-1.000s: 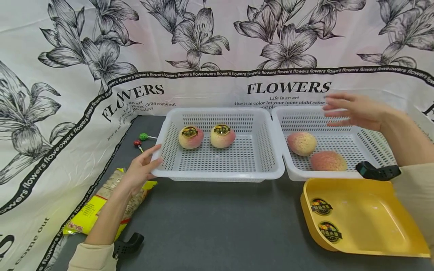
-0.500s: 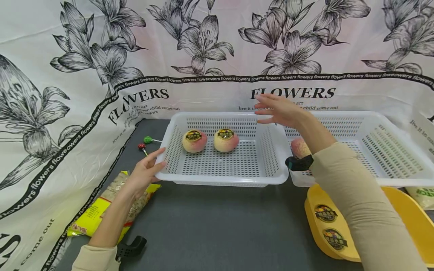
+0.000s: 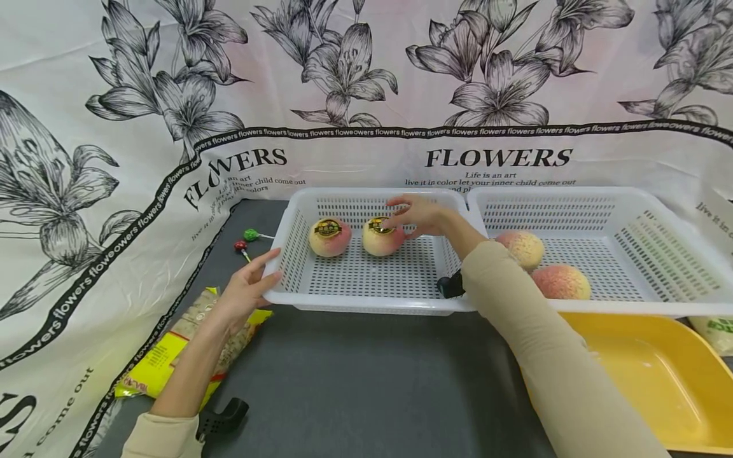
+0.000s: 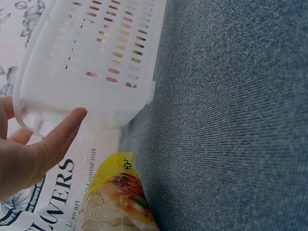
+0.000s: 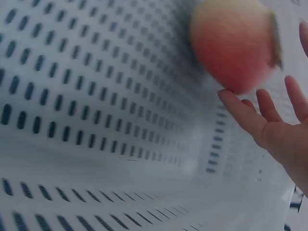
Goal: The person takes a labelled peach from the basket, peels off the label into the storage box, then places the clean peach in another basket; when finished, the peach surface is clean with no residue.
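From the head view we see two white perforated baskets side by side on a dark grey surface (image 3: pixel 366 381), before a flower-printed backdrop. Our right hand (image 3: pixel 420 217) reaches into the left basket (image 3: pixel 366 299), its fingers spread and relaxed, the fingertips at the labelled peach (image 3: pixel 380 236) that sits near the basket's far wall; we cannot tell whether they press on it, but they do not curl round it. A second labelled peach (image 3: pixel 329 236) lies just beside it, to the left. Our left hand (image 3: pixel 246 291) rests with straight fingers against the near left corner of that basket, holding nothing. The right basket (image 3: pixel 658 254) carries two unlabelled peaches (image 3: pixel 561 282), close to each other. A yellow tray (image 3: pixel 653 381) lies near the right basket's front edge, partly behind our right sleeve. Under our left forearm lies a yellow food packet (image 3: pixel 154 362), and two lollipops (image 3: pixel 243 240) lie on the surface left of the left basket.

From the left wrist view we see the left hand (image 4: pixel 33 154) open, the thumb tip touching the corner of the white basket (image 4: pixel 96 62). The yellow packet (image 4: pixel 113 202) lies below it on the grey surface (image 4: pixel 231 120).

From the right wrist view we see the right hand (image 5: pixel 274 125) with fingers stretched out and apart, their tips at the underside of the blurred peach (image 5: pixel 236 45). The peach rests on the slotted floor of the basket (image 5: pixel 96 96), close to its wall.
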`<action>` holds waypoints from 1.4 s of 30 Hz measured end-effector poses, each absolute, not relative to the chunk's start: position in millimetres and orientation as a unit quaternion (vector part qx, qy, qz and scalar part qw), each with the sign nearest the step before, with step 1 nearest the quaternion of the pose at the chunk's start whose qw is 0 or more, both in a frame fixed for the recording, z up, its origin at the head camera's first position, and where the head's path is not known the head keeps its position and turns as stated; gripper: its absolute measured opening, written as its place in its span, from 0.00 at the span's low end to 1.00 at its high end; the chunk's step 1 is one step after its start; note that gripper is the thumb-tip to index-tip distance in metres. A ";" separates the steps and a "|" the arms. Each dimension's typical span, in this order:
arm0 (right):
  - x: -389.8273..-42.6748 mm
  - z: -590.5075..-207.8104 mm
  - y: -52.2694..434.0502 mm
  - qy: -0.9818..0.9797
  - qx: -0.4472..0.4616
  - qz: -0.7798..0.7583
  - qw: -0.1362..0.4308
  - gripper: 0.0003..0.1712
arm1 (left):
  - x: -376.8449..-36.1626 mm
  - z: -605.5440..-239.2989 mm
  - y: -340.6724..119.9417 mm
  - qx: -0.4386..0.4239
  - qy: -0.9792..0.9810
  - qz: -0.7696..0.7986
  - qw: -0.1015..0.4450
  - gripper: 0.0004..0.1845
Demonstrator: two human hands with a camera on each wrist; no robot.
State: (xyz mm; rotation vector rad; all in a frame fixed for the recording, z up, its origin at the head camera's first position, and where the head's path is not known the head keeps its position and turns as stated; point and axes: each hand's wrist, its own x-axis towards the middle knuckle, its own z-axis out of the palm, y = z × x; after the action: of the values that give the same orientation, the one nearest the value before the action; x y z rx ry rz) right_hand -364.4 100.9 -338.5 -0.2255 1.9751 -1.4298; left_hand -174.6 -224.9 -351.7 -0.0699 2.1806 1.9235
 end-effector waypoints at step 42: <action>-163.7 -283.7 149.0 0.774 -0.307 -0.480 0.275 0.42 | -172.3 -351.9 -227.7 -0.008 0.742 0.661 0.113 0.31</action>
State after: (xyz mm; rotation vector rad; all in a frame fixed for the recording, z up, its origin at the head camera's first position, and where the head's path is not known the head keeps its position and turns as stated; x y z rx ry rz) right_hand -163.7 149.0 -283.7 -0.8251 2.0803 -1.2906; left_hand -172.3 -227.7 -351.9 -0.0244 2.1760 1.9394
